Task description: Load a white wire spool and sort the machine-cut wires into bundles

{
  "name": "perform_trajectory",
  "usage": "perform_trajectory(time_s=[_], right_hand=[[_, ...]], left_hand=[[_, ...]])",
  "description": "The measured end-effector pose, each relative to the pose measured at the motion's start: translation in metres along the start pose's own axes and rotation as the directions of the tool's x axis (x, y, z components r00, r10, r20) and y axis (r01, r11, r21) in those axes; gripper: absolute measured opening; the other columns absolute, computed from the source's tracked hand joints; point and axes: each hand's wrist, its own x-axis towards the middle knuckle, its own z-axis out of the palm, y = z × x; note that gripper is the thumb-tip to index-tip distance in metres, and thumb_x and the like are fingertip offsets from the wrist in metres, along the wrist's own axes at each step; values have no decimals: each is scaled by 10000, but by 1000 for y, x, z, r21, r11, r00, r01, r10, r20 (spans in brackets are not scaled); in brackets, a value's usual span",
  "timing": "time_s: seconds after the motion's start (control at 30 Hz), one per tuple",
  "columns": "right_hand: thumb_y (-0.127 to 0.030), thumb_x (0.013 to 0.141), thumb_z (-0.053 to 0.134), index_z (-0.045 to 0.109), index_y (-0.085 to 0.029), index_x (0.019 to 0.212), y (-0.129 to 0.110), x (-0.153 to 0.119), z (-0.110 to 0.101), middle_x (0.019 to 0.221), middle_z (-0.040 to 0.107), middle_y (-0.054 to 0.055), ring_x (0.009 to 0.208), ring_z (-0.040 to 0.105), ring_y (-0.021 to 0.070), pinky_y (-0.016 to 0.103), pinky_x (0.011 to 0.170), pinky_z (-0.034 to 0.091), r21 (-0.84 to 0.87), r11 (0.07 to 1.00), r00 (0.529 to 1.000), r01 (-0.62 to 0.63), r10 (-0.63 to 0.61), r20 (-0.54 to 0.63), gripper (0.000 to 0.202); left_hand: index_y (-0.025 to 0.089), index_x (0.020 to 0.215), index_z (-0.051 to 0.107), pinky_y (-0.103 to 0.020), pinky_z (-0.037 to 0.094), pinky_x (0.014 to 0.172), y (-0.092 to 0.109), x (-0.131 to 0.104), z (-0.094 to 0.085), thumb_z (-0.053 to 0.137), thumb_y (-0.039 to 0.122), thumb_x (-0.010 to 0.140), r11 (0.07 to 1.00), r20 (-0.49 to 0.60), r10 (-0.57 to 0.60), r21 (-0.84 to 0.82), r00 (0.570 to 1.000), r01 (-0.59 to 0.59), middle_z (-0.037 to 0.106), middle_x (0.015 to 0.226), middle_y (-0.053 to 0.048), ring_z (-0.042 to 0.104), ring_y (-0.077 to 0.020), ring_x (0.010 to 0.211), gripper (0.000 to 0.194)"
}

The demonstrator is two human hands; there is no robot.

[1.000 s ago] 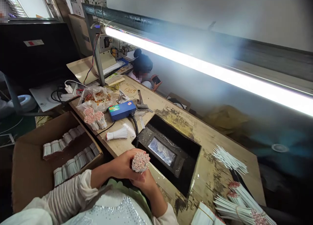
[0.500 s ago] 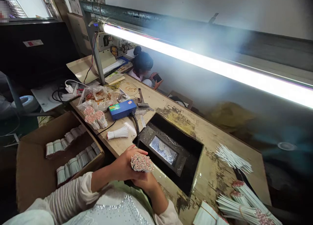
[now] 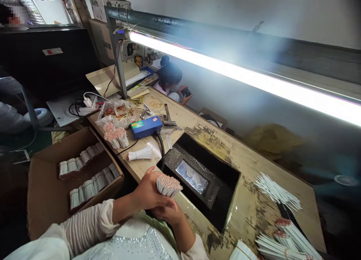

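Note:
A thick bundle of thin white strands with reddish tips (image 3: 168,186) stands up out of my hands, tips toward the camera. My left hand (image 3: 147,190) is wrapped around its side. Lower down, my right hand (image 3: 170,212) closes on the bundle from below, its fingers partly hidden. Just beyond my hands is the dark recess (image 3: 222,215) in the bench, with a bright rectangular plate (image 3: 192,176) inside. On the bench to the left lies a white tied bundle (image 3: 140,154), near several upright bundles with reddish tips (image 3: 115,134).
A blue box with a black cable (image 3: 146,127) sits by a plastic bag (image 3: 118,113). The cardboard box (image 3: 42,199) at left holds rows of bundles. More strands (image 3: 278,190) lie at right. A lit tube (image 3: 225,66) crosses overhead. Behind the bench, a person (image 3: 170,79) holds a dark object.
The bundle in my hands has tilted more upright, so more of its white sides shows below the tips. The whole view has shifted slightly, with things appearing further right.

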Motion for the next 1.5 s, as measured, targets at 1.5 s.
perform_trajectory(time_s=[1.5], right_hand=[[-255, 648, 652, 480, -206, 867, -39, 15, 24, 524, 550, -73, 428, 516, 110, 232, 417, 451, 159, 974, 959, -163, 195, -208, 283]], left_hand=[[105, 895, 718, -288, 511, 600, -9, 3, -14, 871, 423, 532, 660, 91, -392, -666, 916, 349, 725, 771, -82, 643, -179, 640, 506]])
